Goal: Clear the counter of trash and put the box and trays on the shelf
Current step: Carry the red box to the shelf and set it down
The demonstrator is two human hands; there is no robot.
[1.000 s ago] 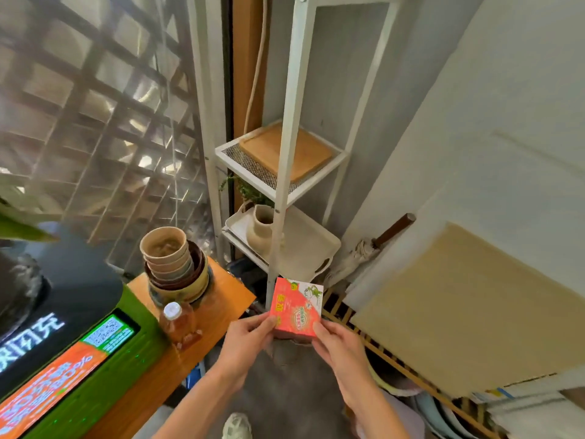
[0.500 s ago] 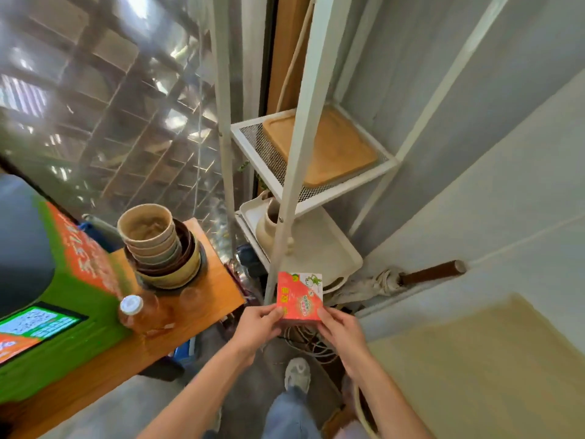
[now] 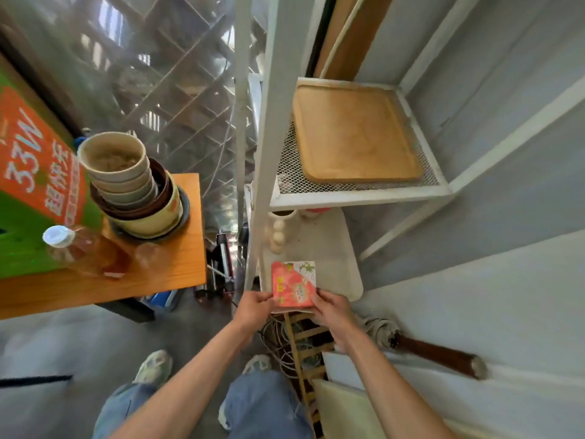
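Red snack box (image 3: 293,284) is being held by both hands' fingers, left hand (image 3: 255,308) and right hand (image 3: 332,308), over the white tray (image 3: 335,264).

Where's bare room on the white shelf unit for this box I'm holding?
The lower white tray has a bare patch right of and behind the red box, which the left hand and right hand hold at its front edge. Its back left is crowded by a cream vase. The upper mesh shelf is mostly filled by the wooden tray; only thin margins remain.
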